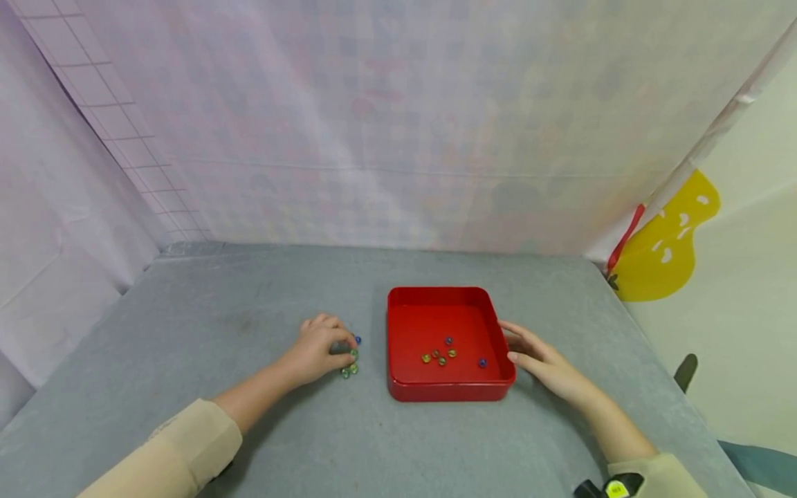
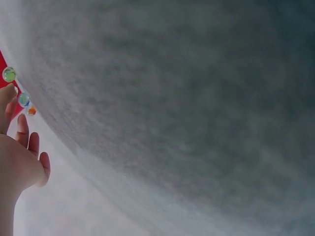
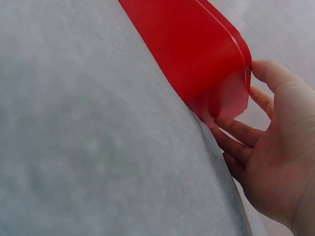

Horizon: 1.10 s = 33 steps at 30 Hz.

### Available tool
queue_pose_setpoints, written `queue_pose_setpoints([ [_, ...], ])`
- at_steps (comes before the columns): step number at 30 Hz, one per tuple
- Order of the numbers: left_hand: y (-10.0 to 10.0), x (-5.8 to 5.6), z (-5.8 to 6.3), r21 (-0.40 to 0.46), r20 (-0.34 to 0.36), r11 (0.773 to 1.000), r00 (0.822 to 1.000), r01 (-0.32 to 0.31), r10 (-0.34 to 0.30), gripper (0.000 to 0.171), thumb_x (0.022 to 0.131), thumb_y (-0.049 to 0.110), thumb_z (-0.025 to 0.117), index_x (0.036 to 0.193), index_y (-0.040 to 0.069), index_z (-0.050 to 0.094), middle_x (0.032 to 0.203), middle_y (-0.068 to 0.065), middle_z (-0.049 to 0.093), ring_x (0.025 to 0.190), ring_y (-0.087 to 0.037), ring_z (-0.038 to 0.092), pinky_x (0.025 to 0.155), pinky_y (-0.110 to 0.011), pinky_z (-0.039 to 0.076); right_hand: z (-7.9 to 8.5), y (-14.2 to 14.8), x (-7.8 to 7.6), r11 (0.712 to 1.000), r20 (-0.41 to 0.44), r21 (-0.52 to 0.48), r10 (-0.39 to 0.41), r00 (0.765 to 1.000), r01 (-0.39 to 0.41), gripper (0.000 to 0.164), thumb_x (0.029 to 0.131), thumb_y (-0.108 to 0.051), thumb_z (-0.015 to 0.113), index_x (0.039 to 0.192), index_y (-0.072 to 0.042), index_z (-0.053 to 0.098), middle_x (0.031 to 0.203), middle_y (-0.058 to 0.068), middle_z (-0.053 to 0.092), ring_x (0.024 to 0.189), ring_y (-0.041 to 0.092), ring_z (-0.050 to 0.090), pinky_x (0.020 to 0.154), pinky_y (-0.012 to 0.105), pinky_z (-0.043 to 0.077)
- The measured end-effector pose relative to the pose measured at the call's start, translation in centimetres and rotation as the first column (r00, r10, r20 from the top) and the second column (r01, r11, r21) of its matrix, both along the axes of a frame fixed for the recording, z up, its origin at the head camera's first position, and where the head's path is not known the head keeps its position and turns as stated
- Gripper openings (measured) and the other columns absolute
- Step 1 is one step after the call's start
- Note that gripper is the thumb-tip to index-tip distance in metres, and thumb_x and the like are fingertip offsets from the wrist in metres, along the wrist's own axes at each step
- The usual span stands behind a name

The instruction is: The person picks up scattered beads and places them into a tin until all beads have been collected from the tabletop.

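My left hand [image 1: 317, 349] is curled low over the grey tabletop, left of a red square tray [image 1: 445, 392]. Its thumb and index fingertip pinch a green marble [image 1: 353, 353]. Two more greenish marbles [image 1: 353, 369] lie just below the thumb, and a blue marble [image 1: 358, 339] is beside the index finger. Inside the tray sit several yellowish and blue marbles, among them a yellow marble [image 1: 426, 358] and a blue marble [image 1: 482, 362]. My right hand [image 1: 548, 366] rests its extended fingers against the tray's right side; in the right wrist view its fingertips touch the red wall [image 3: 197, 64].
The grey tabletop [image 1: 280, 429] ends at a pale patterned curtain [image 1: 398, 138] behind. More white cloth [image 1: 56, 228] hangs at the left. A yellow printed shape [image 1: 666, 256] shows on the right-hand cloth.
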<state>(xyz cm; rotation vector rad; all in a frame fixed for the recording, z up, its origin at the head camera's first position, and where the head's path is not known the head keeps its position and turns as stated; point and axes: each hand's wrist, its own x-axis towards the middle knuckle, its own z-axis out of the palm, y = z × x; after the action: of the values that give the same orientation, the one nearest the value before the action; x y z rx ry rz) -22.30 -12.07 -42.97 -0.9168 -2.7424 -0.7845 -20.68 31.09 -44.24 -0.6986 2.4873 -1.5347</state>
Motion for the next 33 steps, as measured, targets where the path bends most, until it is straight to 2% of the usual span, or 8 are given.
queue_pose_setpoints([
  [11,-0.2,-0.1,0.5,0.048,-0.024,0.999,1.0,0.002,-0.001,0.013,0.076,0.02,0.08,0.086,0.018,0.072,0.089,0.008,0.057,0.092,-0.016,0.047,0.079,-0.04,0.03,0.0,0.0,-0.1,1.0,0.001,-0.01,0.008,1.0,-0.008,0.052,0.099,-0.012,0.05,0.148,-0.008,0.032,0.135,0.023,0.049,0.118,0.031,0.05,0.09,0.026,0.044],
  [24,0.2,-0.3,1.0,0.074,-0.037,0.997,0.999,-0.003,0.006,0.014,0.076,0.018,0.082,0.086,0.017,0.072,0.087,0.005,0.057,0.088,-0.015,0.046,0.077,-0.04,0.03,-0.1,0.1,-0.1,1.0,-0.007,-0.006,0.007,1.0,-0.007,0.052,0.099,-0.011,0.05,0.148,-0.007,0.032,0.135,0.024,0.049,0.119,0.029,0.05,0.089,0.026,0.044],
  [33,0.9,-0.3,1.6,0.102,-0.035,0.995,0.999,-0.01,0.013,0.014,0.077,0.017,0.081,0.088,0.018,0.073,0.089,0.0,0.059,0.091,-0.016,0.046,0.081,-0.042,0.031,-0.1,0.1,-0.1,1.0,-0.015,-0.011,0.014,1.0,-0.015,0.052,0.099,-0.01,0.049,0.148,-0.005,0.032,0.134,0.026,0.049,0.116,0.014,0.053,0.09,0.025,0.043],
])
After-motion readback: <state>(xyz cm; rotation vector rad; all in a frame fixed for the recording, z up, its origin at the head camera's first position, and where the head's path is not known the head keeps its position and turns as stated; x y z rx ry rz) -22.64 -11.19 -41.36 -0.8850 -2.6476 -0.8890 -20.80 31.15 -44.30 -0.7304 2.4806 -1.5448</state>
